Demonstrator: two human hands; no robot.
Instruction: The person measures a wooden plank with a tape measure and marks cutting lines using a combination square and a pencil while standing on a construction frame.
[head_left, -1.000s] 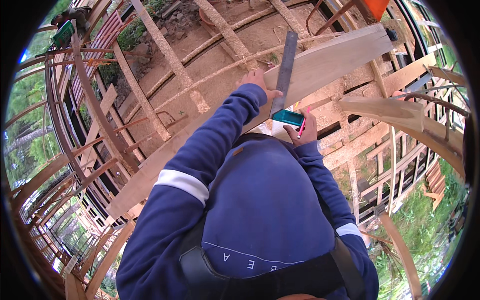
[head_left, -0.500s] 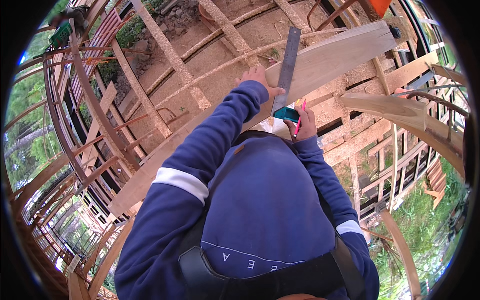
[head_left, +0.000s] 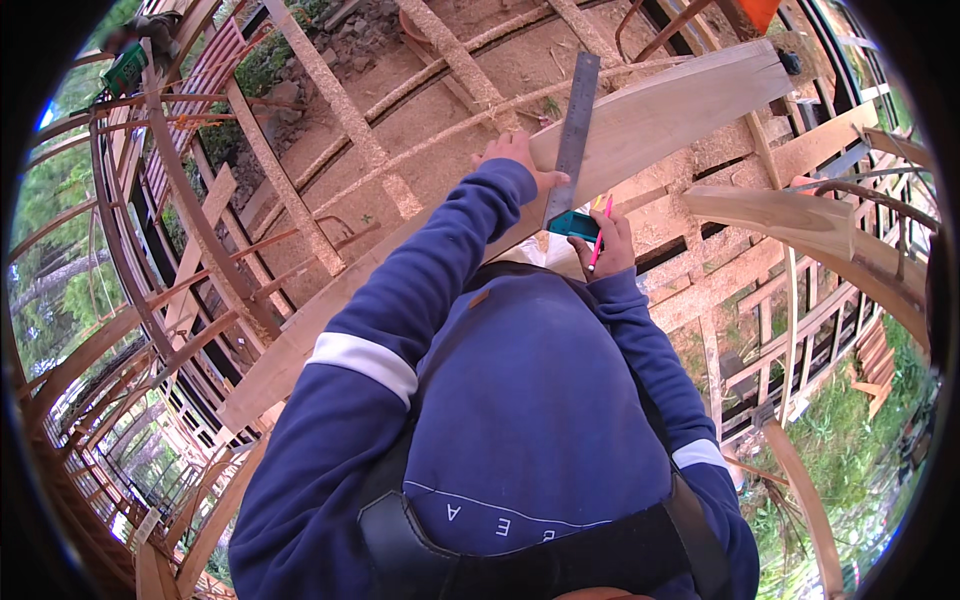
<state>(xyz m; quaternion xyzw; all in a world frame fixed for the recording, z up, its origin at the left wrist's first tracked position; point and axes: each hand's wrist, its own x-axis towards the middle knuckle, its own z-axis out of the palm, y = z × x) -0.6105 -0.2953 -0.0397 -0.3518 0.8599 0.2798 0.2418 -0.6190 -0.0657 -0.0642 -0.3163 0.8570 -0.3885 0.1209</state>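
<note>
A long pale wooden plank [head_left: 680, 115] runs diagonally in front of me, with a try square laid across it, its steel blade [head_left: 577, 100] pointing away from me and its green handle [head_left: 572, 224] against the near edge. My left hand [head_left: 515, 162] is closed over the plank, thumb on the blade near the handle, fingertips around the plank's far side. At the handle, my right hand [head_left: 612, 245] grips a pink pencil [head_left: 602, 232] held nearly upright, with its fingers wrapped beside the green handle.
A framework of wooden slats [head_left: 330, 90] surrounds me over dirt. A curved timber piece [head_left: 770, 210] lies to the right. An orange object [head_left: 760, 14] is at top right, and a green tool [head_left: 125, 70] at top left. Grass and trees show at the edges.
The blade's far end has shifted slightly upward in view. My right hand has moved a little up and left, and the pencil stands more upright. My left hand is nearly unchanged.
</note>
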